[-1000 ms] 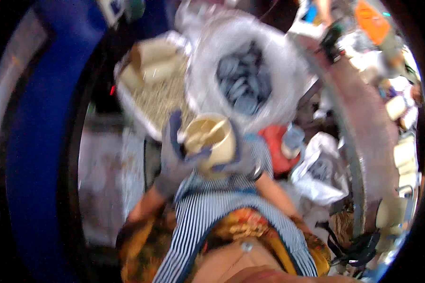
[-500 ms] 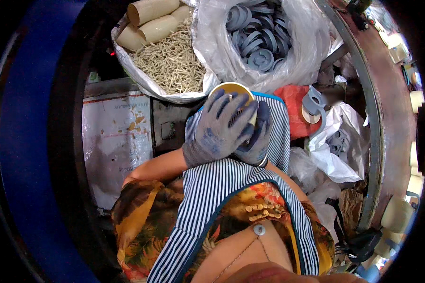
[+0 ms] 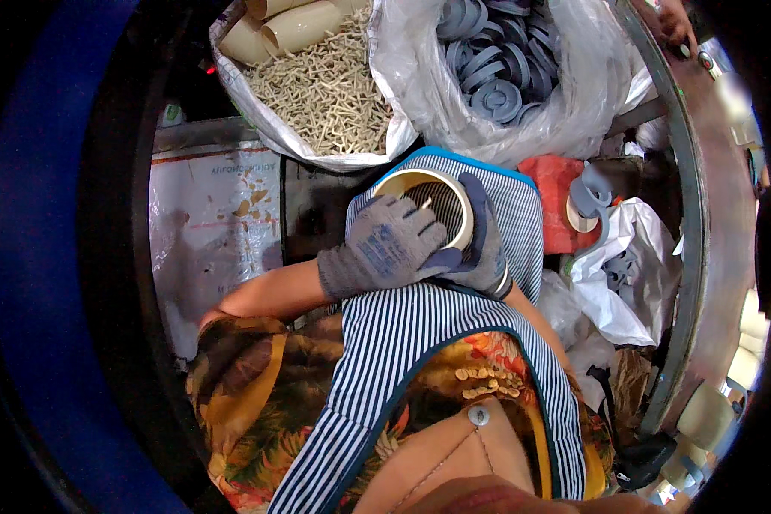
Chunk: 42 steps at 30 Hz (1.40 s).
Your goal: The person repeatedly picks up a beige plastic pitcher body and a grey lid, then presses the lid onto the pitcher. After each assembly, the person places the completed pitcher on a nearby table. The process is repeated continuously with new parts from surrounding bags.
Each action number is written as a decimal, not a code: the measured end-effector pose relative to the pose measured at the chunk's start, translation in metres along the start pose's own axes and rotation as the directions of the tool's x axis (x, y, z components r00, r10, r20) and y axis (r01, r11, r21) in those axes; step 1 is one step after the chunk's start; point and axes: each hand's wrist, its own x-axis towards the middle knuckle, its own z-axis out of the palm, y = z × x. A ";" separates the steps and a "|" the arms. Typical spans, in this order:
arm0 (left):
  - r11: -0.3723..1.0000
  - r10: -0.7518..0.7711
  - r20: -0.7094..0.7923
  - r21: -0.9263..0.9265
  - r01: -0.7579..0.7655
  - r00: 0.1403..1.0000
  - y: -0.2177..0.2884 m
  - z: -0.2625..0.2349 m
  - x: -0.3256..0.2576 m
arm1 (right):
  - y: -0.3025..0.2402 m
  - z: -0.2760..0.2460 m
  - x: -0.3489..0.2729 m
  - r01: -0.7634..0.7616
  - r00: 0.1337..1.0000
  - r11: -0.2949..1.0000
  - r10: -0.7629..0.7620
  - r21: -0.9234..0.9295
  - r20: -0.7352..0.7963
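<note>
A: In the head view, where was the cream cylinder (image 3: 465, 219)?

B: It was in front of the person's body, over the lap part of the striped apron (image 3: 519, 231), with its open end turned upward.

A: And how was the grip of each hand?

B: The right hand (image 3: 486, 242), in a grey glove, was closed around the right side of the cylinder. The left hand (image 3: 387, 247), in a similar glove, had its fingers bent over the near rim; how firmly this grip was closed, I could not tell.

A: Was something near these fingers?

B: Yes, a small pale stick (image 3: 426, 205) showed in the opening, just beside them. I could not tell if they held it.

A: Which things were around?

B: Beyond the hands stood a white sack (image 3: 402, 137) with thin pale pegs (image 3: 330, 98), and at its right a plastic bag (image 3: 454, 133) with grey round parts (image 3: 495, 101). To the right of the apron were a red object (image 3: 541, 206) and a white bag (image 3: 591, 283). At the upper right, another person's hand (image 3: 677, 26) was at the brown counter (image 3: 718, 188)
</note>
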 end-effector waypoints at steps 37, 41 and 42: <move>-0.008 -0.137 0.423 -0.905 0.426 0.896 -0.101 0.129 0.086 | 0.006 -0.156 0.021 -0.582 0.690 0.599 0.721 0.550 -0.055; -0.247 -0.176 0.388 -0.907 0.341 0.905 -0.075 0.128 0.094 | 0.006 -0.124 0.031 -0.672 0.637 0.494 0.766 0.552 0.090; -0.271 -0.193 0.384 -0.905 0.327 0.903 -0.072 0.128 0.094 | 0.009 -0.119 0.030 -0.679 0.606 0.455 0.791 0.576 0.089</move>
